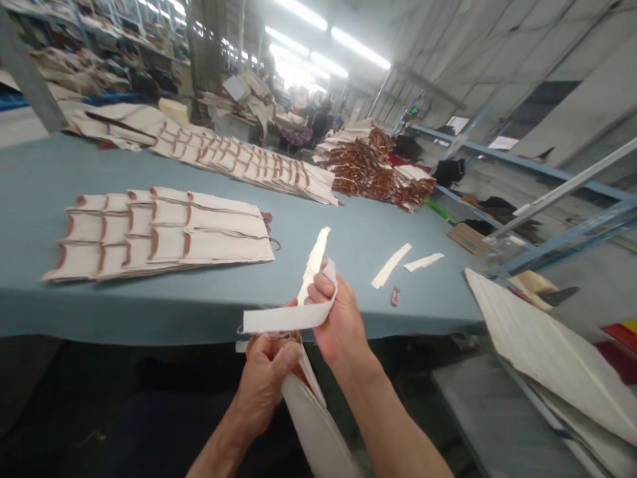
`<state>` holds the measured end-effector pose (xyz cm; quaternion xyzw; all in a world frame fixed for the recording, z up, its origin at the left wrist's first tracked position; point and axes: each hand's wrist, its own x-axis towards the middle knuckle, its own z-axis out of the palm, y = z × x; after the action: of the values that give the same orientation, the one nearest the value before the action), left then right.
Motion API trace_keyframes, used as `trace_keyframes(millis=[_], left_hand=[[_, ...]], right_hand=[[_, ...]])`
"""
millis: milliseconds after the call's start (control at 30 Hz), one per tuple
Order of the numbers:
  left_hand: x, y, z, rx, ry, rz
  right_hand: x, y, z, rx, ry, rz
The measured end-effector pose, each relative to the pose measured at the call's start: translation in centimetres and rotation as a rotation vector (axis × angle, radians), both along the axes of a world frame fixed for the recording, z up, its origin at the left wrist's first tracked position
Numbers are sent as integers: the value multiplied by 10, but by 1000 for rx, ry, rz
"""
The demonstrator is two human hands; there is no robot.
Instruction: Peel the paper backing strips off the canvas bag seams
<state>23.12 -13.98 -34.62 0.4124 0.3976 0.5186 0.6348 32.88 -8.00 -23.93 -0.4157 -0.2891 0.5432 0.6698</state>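
"Head view, nearest first: where's the work?"

"Bottom centre of the frame. The left hand (266, 378) pinches the brown-lined end of a pale fabric piece (318, 431), which hangs toward the bottom edge. The right hand (341, 322) is closed on one end of a white strip (283, 320), stretched just above the left fingers."

"Do those pin the strip too?"

"I can't tell. If they don't, its left end could swing askew. The hanging weight might also drag the fabric edge out of line."

"And beyond?"

"On the surface (223, 292), a bright strip (314, 262) lies just past the right hand; a careless knuckle could shove it. Right of centre, a small pink object (395, 296) sits near two loose strips (391, 265). Farther off, centre left, a sideways knock could skew the layered panels (169, 229)."
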Motion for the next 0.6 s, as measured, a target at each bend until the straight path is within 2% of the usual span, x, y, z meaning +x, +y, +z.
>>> trace_keyframes(millis=[133, 267, 400, 467, 533, 600], left_hand=[[-8, -15, 9, -20, 11, 73], [-23, -32, 10, -1, 174, 146], [-52, -50, 18, 76, 358, 161], [-68, -56, 22, 231, 533, 103], [-80, -61, 24, 427, 717, 36], [-86, -66, 24, 554, 814, 24]], right_hand=[[7, -29, -34, -68, -40, -48], [9, -56, -66, -157, -118, -15], [27, -67, -95, -232, -270, -38], [40, -68, -95, -227, -374, -119], [49, -70, -82, -194, -483, -170], [49, -78, -63, -96, -614, -65]])
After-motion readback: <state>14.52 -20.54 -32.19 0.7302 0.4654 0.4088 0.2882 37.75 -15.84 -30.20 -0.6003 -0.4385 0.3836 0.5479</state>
